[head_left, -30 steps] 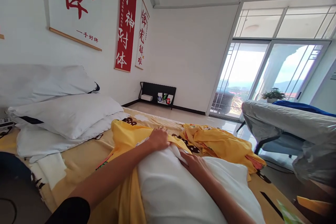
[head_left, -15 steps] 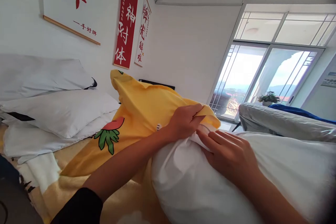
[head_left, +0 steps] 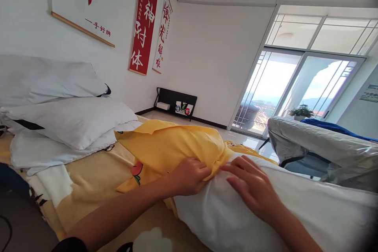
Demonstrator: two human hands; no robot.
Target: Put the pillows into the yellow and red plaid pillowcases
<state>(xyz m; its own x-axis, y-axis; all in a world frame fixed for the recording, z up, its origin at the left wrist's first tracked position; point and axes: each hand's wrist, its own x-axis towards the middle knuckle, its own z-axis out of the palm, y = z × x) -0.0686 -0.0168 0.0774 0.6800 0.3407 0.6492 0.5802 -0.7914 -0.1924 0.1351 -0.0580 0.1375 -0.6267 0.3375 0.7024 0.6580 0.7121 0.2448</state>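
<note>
A yellow pillowcase (head_left: 174, 141) printed with cartoon fruit lies ahead of me, its mouth drawn over the end of a plump white pillow (head_left: 233, 216). My left hand (head_left: 190, 176) is closed on the case's near edge, where the yellow cloth meets the white. Just right of it, my right hand (head_left: 251, 183) rests on top of the pillow. Its fingers are partly stretched, the thumb stands apart, and the fingertips touch near the rim of the case. The pillow's end inside the case is hidden.
White pillows (head_left: 79, 122) are stacked at the left on a beige patterned bed cover (head_left: 97, 177). A plastic-wrapped table (head_left: 313, 138) with a grey chair (head_left: 307, 163) stands at the right. A low black rack (head_left: 174, 100) stands against the far wall, left of sliding glass doors (head_left: 283, 86).
The pillowcase has dropped from its raised position and lies lower, uncovering the rack behind it. My left hand has moved down and slightly left. The right hand's fingers have come up off the tucked-in cloth.
</note>
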